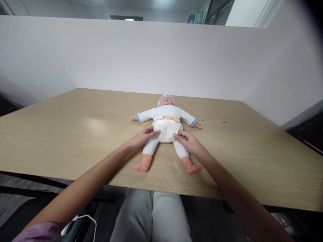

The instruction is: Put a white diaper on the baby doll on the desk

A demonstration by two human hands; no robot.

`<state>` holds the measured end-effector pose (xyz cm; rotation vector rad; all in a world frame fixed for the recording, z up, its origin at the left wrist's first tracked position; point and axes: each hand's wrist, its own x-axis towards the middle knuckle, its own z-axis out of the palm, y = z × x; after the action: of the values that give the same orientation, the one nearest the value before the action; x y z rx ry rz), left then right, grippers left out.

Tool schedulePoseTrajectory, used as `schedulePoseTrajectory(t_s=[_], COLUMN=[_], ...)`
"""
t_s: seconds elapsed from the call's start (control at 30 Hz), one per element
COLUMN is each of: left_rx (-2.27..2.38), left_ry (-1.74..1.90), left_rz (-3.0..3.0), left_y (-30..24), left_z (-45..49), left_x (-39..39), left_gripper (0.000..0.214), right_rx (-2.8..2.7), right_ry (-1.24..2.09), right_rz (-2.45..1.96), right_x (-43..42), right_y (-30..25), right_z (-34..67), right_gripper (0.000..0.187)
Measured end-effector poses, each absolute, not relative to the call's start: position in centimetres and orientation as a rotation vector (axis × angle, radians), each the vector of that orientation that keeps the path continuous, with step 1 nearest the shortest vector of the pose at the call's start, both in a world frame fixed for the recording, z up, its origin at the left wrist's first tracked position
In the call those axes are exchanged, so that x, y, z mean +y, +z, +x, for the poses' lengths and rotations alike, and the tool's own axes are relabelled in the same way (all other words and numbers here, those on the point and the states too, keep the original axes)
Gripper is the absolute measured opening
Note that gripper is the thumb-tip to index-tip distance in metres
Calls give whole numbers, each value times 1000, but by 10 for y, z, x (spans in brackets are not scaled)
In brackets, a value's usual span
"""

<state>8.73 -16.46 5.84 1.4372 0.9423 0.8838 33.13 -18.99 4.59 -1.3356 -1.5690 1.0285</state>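
A baby doll (165, 110) in white clothes with blue cuffs and a white cap lies on its back, arms spread and feet toward me. Around its hips sits a white diaper (166, 130) with an orange and yellow patterned band at the waist. My left hand (145, 136) grips the diaper's edge at the doll's hip on the left, thumb on the front and fingers curled behind. On the opposite side my right hand (188, 141) pinches the diaper's leg edge between thumb and fingers. The fingertips of both hands are partly hidden.
The doll rests on a wide light wood table (63, 141), its bare feet near the front edge. Behind the table stands a white partition wall (151, 57). A white cable (92, 218) hangs below at the left, beside my legs in grey trousers (151, 215).
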Motion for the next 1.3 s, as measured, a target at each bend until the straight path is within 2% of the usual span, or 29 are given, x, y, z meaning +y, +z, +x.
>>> schedulePoseTrajectory(t_s=[0.07,0.13,0.3,0.43,0.63,0.7,0.8,0.87,0.93,1.13,1.3], left_rx=[947,944,967,987,1229,1399,1588,1684,1756,1864,1857], left_ry=[890,892,934,943,1089,1131,1056,940,855,756,813], left_rz=[1446,1423,1315,1372,1822,2092,2447,2514,2509,2487,1908], left_y=[57,55,53,55,52,46,35,28,22,24,70], left_z=[87,87,85,74,47,44,45,49,51,59,68], left_x=[-165,-164,-161,-159,-139,-117,-75,-51,-37,-41,-85], left_gripper=[50,50,46,44,38,38,53,59,59,52,45], right_rx=[-1508,-1519,-1703,-1904,-1879,-1871,-1939,-1988,-2011,-1983,-1633], right_ry=[1089,1012,543,153,-74,-207,-341,-321,-260,-64,325], right_rz=[-1315,-1346,-1483,-1351,-1329,-1376,-1505,-1563,-1575,-1526,-1622], right_x=[-188,-188,-202,-218,-189,-156,-102,-76,-63,-72,-100], right_y=[44,43,52,58,59,52,35,23,13,15,39], right_z=[333,333,330,334,374,387,399,402,403,395,366], right_gripper=[43,42,33,23,21,25,45,56,59,44,39])
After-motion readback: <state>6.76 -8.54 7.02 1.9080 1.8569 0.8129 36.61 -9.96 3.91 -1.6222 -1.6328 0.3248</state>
